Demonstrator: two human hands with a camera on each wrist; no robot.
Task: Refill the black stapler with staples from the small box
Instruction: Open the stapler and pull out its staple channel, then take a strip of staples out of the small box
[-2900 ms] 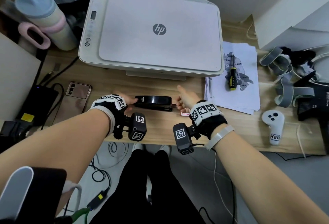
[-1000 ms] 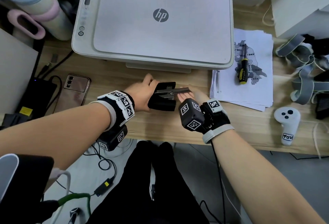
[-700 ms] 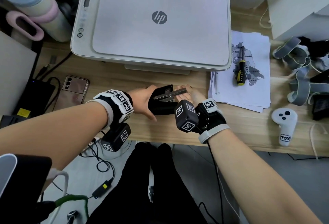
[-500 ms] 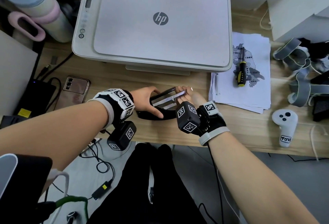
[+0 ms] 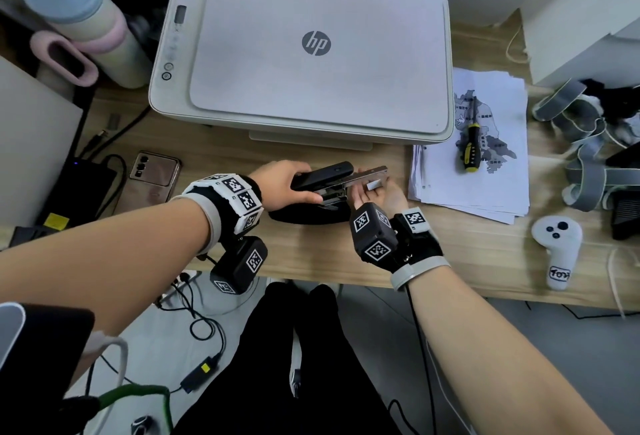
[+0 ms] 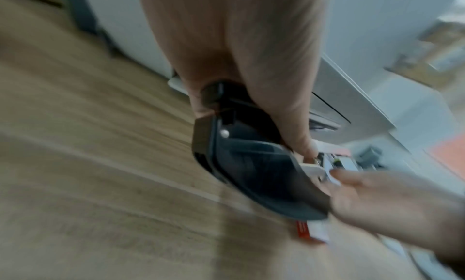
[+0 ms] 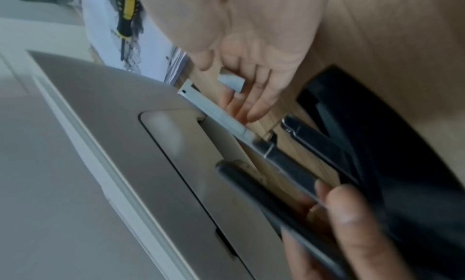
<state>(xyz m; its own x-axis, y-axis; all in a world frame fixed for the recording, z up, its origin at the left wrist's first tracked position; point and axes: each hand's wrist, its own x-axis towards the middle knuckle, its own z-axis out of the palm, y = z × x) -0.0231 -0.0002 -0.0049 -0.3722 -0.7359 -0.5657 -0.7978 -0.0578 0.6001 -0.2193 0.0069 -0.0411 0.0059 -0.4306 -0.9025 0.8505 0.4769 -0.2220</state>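
The black stapler [image 5: 322,175] stands swung open on the desk in front of the printer. Its black cover is raised, its metal magazine [image 5: 367,175] juts to the right, and its base [image 5: 308,218] lies below. My left hand [image 5: 304,185] grips the cover and the magazine's rear end. Palm up under the magazine's tip, my right hand [image 5: 372,190] pinches a short grey strip of staples [image 7: 231,81]. The small red and white box [image 6: 312,232] lies on the desk by the base's front end; the head view hides it.
A white printer [image 5: 311,54] fills the desk just behind the stapler. To the right lie a stack of papers [image 5: 485,185] with a yellow-handled screwdriver [image 5: 469,147] and a white controller [image 5: 557,251]. A phone [image 5: 152,178] lies on the left.
The stapler went from lying shut on the desk to open. My left hand took its rear and raised the cover. My right hand turned palm up under the magazine's tip, now holding a staple strip.
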